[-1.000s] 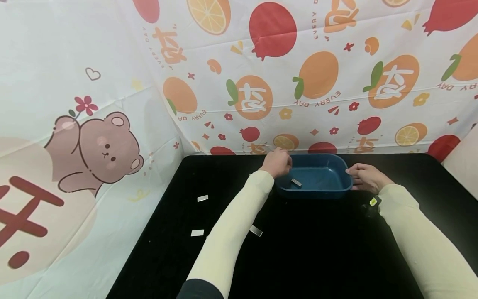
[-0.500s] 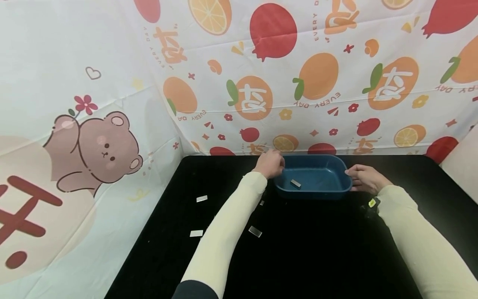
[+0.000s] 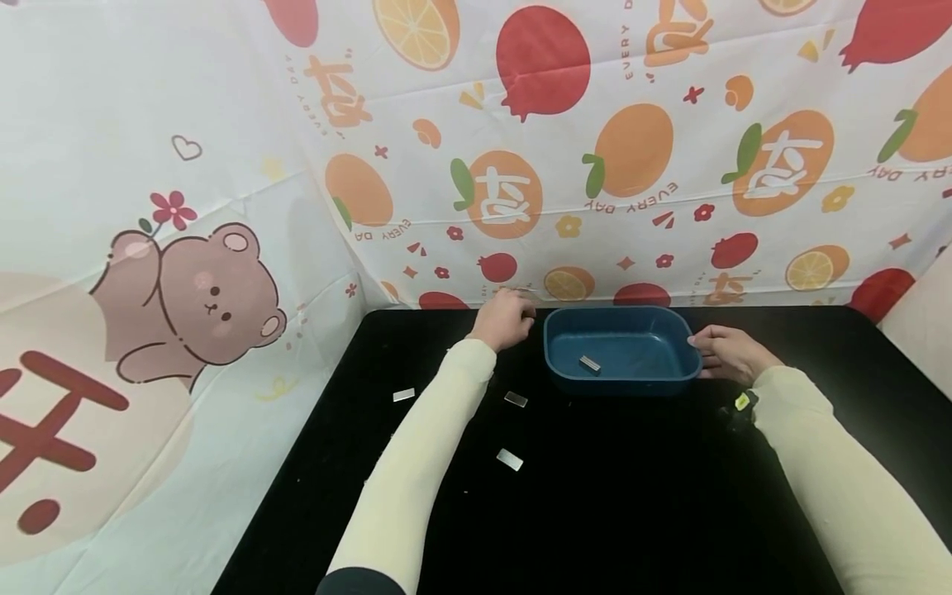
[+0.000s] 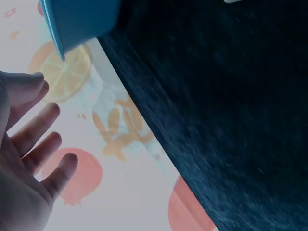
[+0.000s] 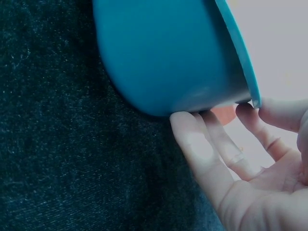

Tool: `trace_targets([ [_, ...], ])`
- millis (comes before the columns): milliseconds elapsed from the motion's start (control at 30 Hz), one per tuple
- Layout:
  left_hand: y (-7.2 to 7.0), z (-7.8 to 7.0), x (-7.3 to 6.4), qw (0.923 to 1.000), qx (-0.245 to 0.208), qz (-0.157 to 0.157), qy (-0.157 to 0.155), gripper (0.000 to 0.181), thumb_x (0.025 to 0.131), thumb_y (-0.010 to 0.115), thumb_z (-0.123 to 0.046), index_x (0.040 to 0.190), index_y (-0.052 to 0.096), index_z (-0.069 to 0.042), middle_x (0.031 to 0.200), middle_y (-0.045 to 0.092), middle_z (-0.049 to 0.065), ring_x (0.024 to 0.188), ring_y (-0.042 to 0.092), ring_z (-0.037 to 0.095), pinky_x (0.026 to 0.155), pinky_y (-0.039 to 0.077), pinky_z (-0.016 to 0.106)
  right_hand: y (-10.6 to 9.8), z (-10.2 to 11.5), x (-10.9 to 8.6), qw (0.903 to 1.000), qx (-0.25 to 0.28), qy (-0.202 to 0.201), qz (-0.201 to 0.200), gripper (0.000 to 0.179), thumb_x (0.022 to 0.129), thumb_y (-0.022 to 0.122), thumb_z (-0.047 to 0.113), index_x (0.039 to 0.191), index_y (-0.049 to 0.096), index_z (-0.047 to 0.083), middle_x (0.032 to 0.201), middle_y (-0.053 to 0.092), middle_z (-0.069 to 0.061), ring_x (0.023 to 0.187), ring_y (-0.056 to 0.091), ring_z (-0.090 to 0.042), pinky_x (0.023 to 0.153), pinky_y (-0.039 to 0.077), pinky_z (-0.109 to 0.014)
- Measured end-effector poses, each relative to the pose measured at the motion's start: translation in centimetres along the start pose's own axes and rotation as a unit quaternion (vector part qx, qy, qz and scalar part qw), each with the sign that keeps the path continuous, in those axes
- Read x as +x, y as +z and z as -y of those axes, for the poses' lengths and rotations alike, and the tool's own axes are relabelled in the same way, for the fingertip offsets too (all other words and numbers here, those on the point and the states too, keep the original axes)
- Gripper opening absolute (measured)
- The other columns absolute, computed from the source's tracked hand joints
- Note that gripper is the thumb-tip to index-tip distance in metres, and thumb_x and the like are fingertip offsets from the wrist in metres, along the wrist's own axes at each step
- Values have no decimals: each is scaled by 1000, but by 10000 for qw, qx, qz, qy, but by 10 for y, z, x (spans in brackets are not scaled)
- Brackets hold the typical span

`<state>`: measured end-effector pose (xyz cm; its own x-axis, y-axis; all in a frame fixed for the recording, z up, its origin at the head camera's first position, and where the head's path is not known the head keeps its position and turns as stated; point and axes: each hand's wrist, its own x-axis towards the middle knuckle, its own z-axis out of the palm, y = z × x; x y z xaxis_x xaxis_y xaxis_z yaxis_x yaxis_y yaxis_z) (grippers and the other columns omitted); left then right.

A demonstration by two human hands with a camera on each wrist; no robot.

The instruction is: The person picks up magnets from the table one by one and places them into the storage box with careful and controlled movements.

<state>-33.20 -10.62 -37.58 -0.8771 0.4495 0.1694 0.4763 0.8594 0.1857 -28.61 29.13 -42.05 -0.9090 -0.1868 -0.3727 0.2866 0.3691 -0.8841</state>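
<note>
1. The black tabletop (image 3: 595, 496) has its back edge up against a cloth with fruit on it.
2. The left sleeve (image 3: 407, 463) has swung toward the tabletop's left edge. It now covers a white strip that showed half a second ago.
3. The blue tub (image 3: 621, 385) has stayed put by the middle of the back edge. One small block is inside.
4. The right hand (image 3: 732, 355) still pinches the tub's rim, on the side facing the back right corner.
5. The left hand (image 3: 506, 321) has moved off the tub toward the back left corner. It has let go, with loose fingers and nothing in them. So now just one hand steadies the tub.
6. Two silver strips, one nearer the back edge (image 3: 516, 399) and one farther from it (image 3: 509, 459), lie flat, uncovered. A pale strip (image 3: 403, 395) lies near the left edge.
7. The small block (image 3: 590, 364) hasn't moved.
</note>
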Motion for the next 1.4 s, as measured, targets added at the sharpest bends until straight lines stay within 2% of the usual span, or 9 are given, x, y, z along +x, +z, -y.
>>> trace_targets([
  [100, 0, 11, -6, 9999, 12, 24, -140, 22, 97, 60, -21, 109, 77, -12, 119, 69, 5, 117, 57, 24, 98, 53, 42, 0, -1, 0, 10000, 19, 24, -12, 25, 105, 48, 27, 115, 57, 7, 91, 67, 5, 86, 67, -13, 83, 60, -34],
  [233, -1, 29, -15, 9994, 61, -21, -332, 23, 97, 59, -22, 109, 76, -11, 117, 68, 7, 115, 57, 26, 95, 54, 44, 0, -3, 1, 10000, -2, 33, -22, 26, 105, 48, 28, 116, 56, 7, 91, 67, 5, 86, 67, -13, 84, 60, -35],
  [467, -12, 57, -36, 9968, 128, -63, -785, 21, 96, 61, -21, 109, 76, -12, 122, 67, 7, 116, 58, 29, 98, 52, 48, 0, 0, 1, 10000, -48, -17, -13, 28, 104, 48, 29, 118, 55, 5, 94, 67, 4, 88, 67, -15, 85, 60, -35],
  [567, -14, 67, -46, 9960, 153, -130, -874, 22, 96, 62, -21, 109, 76, -11, 121, 68, 8, 117, 58, 30, 98, 52, 48, 0, 0, 1, 10000, -39, 9, 1, 28, 104, 49, 29, 117, 55, 5, 94, 67, 3, 89, 67, -15, 85, 60, -35],
  [1067, -21, 110, -87, 9935, 99, -386, -1066, 23, 95, 60, -18, 109, 75, -6, 125, 66, 14, 121, 56, 35, 100, 49, 53, 0, -1, 0, 10000, -39, 20, -7, 25, 104, 49, 28, 115, 56, 7, 93, 67, 4, 88, 67, -14, 84, 60, -35],
  [1233, -23, 116, -107, 9948, 188, -456, -891, 22, 95, 61, -18, 108, 75, -5, 126, 66, 15, 126, 53, 37, 103, 47, 55, -1, -1, 1, 10000, -79, -17, -3, 30, 104, 50, 30, 118, 54, 4, 95, 68, 3, 89, 67, -15, 85, 60, -35],
  [1400, -19, 122, -128, 9948, 176, -610, -791, 21, 94, 63, -17, 106, 75, -5, 125, 66, 16, 125, 54, 37, 101, 48, 55, -1, -2, 2, 9999, -106, -54, -32, 31, 104, 49, 31, 118, 54, 4, 94, 67, 4, 87, 67, -14, 83, 60, -33],
])
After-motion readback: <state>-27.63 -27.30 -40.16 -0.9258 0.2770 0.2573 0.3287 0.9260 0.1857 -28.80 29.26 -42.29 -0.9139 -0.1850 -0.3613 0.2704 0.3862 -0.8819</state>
